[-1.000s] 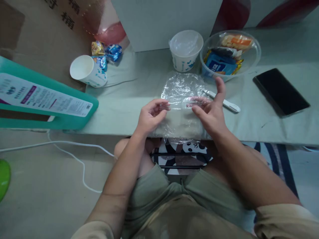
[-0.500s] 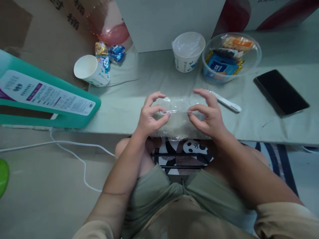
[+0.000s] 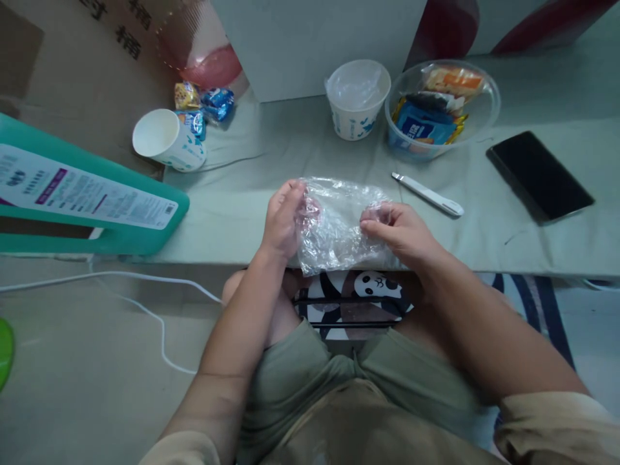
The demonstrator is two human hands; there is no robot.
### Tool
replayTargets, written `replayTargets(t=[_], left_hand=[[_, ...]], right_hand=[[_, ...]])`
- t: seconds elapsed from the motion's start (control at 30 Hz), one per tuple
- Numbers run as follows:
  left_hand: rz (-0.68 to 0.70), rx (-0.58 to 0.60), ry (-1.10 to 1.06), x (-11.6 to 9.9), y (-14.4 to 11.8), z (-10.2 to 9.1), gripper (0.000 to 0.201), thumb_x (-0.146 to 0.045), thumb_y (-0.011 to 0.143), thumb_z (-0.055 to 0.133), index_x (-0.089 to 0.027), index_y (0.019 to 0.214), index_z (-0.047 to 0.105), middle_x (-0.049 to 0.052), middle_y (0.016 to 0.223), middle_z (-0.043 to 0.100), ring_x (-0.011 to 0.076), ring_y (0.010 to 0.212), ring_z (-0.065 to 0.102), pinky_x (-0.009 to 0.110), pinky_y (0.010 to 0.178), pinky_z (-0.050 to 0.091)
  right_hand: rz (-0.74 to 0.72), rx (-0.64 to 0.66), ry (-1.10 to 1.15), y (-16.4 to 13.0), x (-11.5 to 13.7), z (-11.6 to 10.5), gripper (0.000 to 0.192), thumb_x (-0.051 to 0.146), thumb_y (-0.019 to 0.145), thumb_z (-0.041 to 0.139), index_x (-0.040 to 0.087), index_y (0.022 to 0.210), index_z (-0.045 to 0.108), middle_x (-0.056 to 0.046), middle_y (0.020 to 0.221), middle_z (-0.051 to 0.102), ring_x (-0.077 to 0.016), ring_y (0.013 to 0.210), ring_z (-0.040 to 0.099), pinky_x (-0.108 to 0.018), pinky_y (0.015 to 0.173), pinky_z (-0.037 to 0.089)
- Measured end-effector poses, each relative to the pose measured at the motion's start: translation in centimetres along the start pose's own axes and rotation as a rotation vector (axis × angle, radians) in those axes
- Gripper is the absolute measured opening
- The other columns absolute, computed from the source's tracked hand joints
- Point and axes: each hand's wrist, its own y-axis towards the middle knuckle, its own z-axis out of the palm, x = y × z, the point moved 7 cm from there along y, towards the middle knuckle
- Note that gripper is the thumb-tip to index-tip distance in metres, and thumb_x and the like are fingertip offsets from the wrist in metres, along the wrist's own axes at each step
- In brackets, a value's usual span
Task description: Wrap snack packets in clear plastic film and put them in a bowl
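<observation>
A crinkled clear plastic bag [image 3: 334, 236] is stretched between my two hands, just above the front edge of the cloth-covered table [image 3: 232, 213]. My left hand [image 3: 285, 216] grips its left side, thumb on top near the upper corner. On the right side, my right hand [image 3: 394, 227] pinches the plastic between thumb and fingers; some fingertips lie behind the film. Beyond my right hand lies a white-handled knife-like tool [image 3: 429, 194]. Nothing can be made out inside the bag.
At the back stand a paper cup lined with plastic [image 3: 358, 100] and a clear tub [image 3: 491, 106] of snack packets. Another paper cup [image 3: 169, 139] lies tilted by wrapped sweets [image 3: 217, 104]. A green jug [image 3: 174, 213] is at left, a phone [image 3: 540, 177] at right.
Both hands have closed from loose pinches into firmer grips on the bag's sides. The bag is now spread and lifted towards me. The view has shifted slightly.
</observation>
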Motion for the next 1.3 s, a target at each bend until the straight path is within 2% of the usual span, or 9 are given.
replayTargets(t=[0.17, 0.4, 0.57, 0.73, 0.8, 0.9, 0.97, 1.1, 1.3], left_hand=[[-0.259, 0.282, 0.086, 2.0, -1.3, 2.0, 0.038, -0.045, 0.073, 0.083, -0.018, 0.093, 0.065, 0.003, 0.081, 0.074, 0.0155, 0.07, 0.071, 0.028, 0.066, 0.057], [-0.211, 0.204, 0.099, 1.5, -1.2, 1.9, 0.032, -0.033, 0.073, 0.077, -0.022, 0.101, 0.065, -0.008, 0.052, 0.058, 0.0092, 0.04, 0.051, 0.021, 0.04, 0.041], [-0.189, 0.205, 0.007, 0.8, -0.8, 1.6, 0.019, -0.039, 0.071, 0.071, -0.021, 0.072, 0.064, -0.003, 0.056, 0.057, 0.0102, 0.044, 0.052, 0.024, 0.042, 0.044], [-0.072, 0.226, 0.203, 0.6, -0.1, 0.6, 0.028, -0.045, 0.079, 0.066, -0.019, 0.07, 0.065, 0.002, 0.068, 0.062, 0.0123, 0.06, 0.057, 0.026, 0.055, 0.047], [0.038, 0.153, 0.359, 0.5, 0.4, -0.1, 0.014, -0.029, 0.072, 0.074, -0.02, 0.08, 0.065, 0.001, 0.078, 0.064, 0.0121, 0.068, 0.059, 0.025, 0.062, 0.049], [0.307, -0.189, 0.553, -1.0, 0.4, -1.7, 0.025, -0.014, 0.071, 0.069, -0.023, 0.093, 0.062, 0.002, 0.095, 0.065, 0.0136, 0.084, 0.062, 0.026, 0.072, 0.051], [0.49, -0.336, 0.667, -2.1, -0.6, -1.5, 0.017, -0.015, 0.077, 0.065, -0.024, 0.091, 0.06, 0.002, 0.093, 0.064, 0.0143, 0.085, 0.062, 0.027, 0.075, 0.052], [0.586, -0.106, 0.799, -1.5, -1.8, 2.2, 0.014, -0.029, 0.089, 0.063, -0.023, 0.101, 0.062, 0.005, 0.101, 0.069, 0.0193, 0.099, 0.066, 0.035, 0.091, 0.055], [0.276, 0.129, 0.543, 1.5, -1.4, 4.4, 0.046, -0.05, 0.089, 0.068, -0.021, 0.123, 0.06, 0.011, 0.127, 0.07, 0.0234, 0.12, 0.066, 0.039, 0.107, 0.051]], right_hand=[[-0.04, -0.115, 0.161, 0.1, -0.2, -0.5, 0.02, 0.036, 0.075, 0.076, 0.023, 0.077, 0.061, 0.0, 0.08, 0.069, -0.0134, 0.072, 0.063, -0.029, 0.066, 0.052], [-0.017, -0.087, 0.235, 0.0, -0.2, -0.5, 0.029, 0.036, 0.078, 0.078, 0.027, 0.1, 0.062, 0.008, 0.051, 0.056, -0.0101, 0.041, 0.046, -0.023, 0.041, 0.032], [-0.082, -0.122, 0.343, -0.1, 1.2, -1.3, 0.019, 0.039, 0.069, 0.076, 0.023, 0.074, 0.067, 0.003, 0.058, 0.058, -0.0095, 0.047, 0.048, -0.024, 0.045, 0.034], [-0.072, -0.044, 0.177, 0.1, 0.9, -1.5, 0.038, 0.059, 0.078, 0.063, 0.021, 0.072, 0.064, -0.002, 0.064, 0.06, -0.0137, 0.056, 0.051, -0.029, 0.051, 0.037], [-0.054, -0.108, 0.059, 0.2, 0.4, -1.7, 0.028, 0.046, 0.073, 0.075, 0.023, 0.083, 0.061, 0.002, 0.064, 0.058, -0.0125, 0.056, 0.049, -0.028, 0.053, 0.036], [-0.046, -0.226, 0.004, 0.3, 0.2, -2.0, 0.046, 0.03, 0.062, 0.081, 0.026, 0.1, 0.057, 0.007, 0.069, 0.062, -0.0123, 0.059, 0.051, -0.028, 0.057, 0.037], [-0.049, -0.269, -0.028, 0.3, 0.4, -1.8, 0.038, 0.033, 0.063, 0.079, 0.024, 0.094, 0.058, 0.006, 0.069, 0.06, -0.012, 0.06, 0.051, -0.028, 0.059, 0.037], [-0.069, -0.221, -0.08, 0.5, 0.7, -0.8, 0.028, 0.042, 0.07, 0.073, 0.022, 0.073, 0.054, 0.006, 0.061, 0.05, -0.0098, 0.057, 0.042, -0.028, 0.057, 0.03], [-0.089, -0.148, 0.182, 0.7, -0.2, 1.1, 0.035, 0.047, 0.069, 0.08, 0.023, 0.074, 0.055, 0.006, 0.064, 0.051, -0.0105, 0.06, 0.044, -0.027, 0.061, 0.035]])
